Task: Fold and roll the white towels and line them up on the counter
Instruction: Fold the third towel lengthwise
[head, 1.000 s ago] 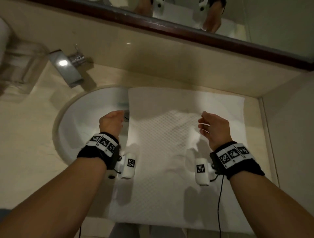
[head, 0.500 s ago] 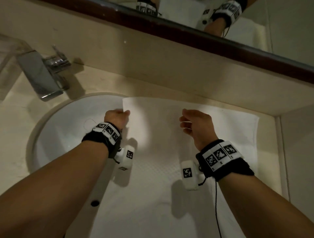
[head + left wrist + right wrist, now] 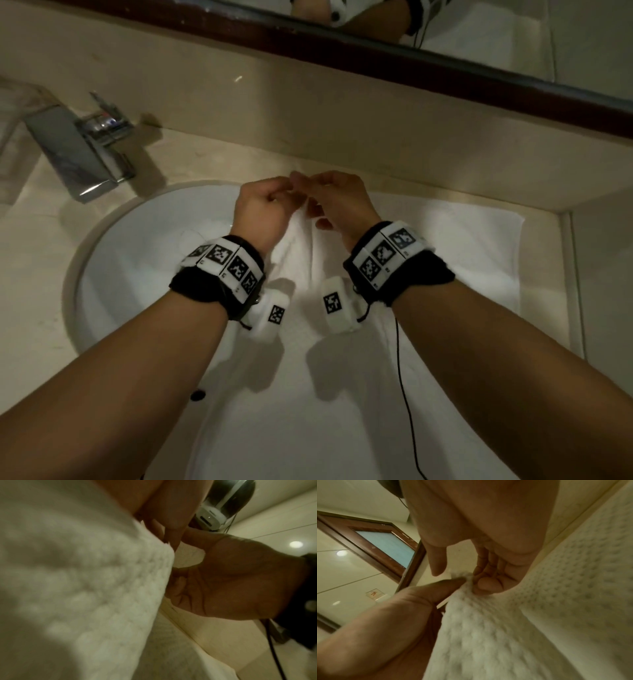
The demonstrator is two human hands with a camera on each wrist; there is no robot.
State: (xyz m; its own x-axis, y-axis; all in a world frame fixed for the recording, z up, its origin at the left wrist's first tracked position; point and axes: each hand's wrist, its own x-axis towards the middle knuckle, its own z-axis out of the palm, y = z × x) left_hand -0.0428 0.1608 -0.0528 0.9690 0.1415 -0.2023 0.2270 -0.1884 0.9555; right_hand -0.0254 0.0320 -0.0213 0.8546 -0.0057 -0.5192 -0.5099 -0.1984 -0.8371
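A white waffle-weave towel [image 3: 445, 274] lies spread over the right part of the sink [image 3: 113, 274] and the counter beside it. Both hands meet at its far edge. In the head view my left hand [image 3: 282, 193] has its fingers curled on the cloth, and my right hand [image 3: 313, 192] pinches the same spot, with a ridge of towel rising between the wrists. The right wrist view shows my right hand [image 3: 471, 580] pinching a towel corner [image 3: 464, 577] while the left thumb [image 3: 447, 586] presses it. In the left wrist view the towel [image 3: 85, 588] fills the left side under my left fingers [image 3: 163, 513].
A chrome faucet [image 3: 78, 150] stands at the back left of the beige counter [image 3: 30, 274]. A dark-framed mirror [image 3: 445, 65] runs above the backsplash. A side wall [image 3: 603, 291] bounds the counter on the right. A black cable [image 3: 400, 377] hangs from my right wrist.
Both hands moved away from me and toward each other until they met at the towel's far edge. The left hand brought its corner rightward, and the cloth bunched into a ridge.
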